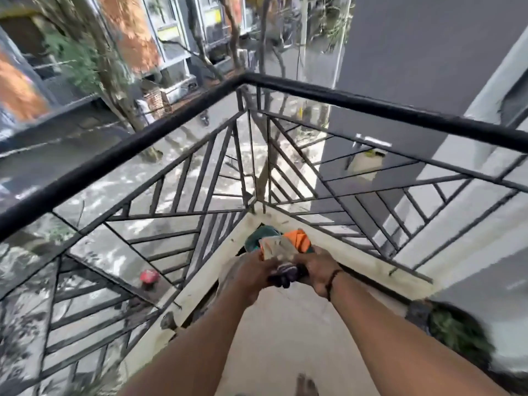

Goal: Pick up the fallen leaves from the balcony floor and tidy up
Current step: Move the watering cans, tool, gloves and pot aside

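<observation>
Two hands meet over the balcony corner: left hand and right hand both curl round one blurred bundle of pale, dark and orange material. No loose leaves discernible on the balcony floor. One potted plant at right, below the black railing.

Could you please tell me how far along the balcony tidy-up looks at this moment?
Done: the visible balcony floor shows no obvious leaves. In hand: the left hand and right hand together grip a blurred bundle near the railing corner. Left: disposing of that bundle; the teal and orange items remain in the corner.
</observation>
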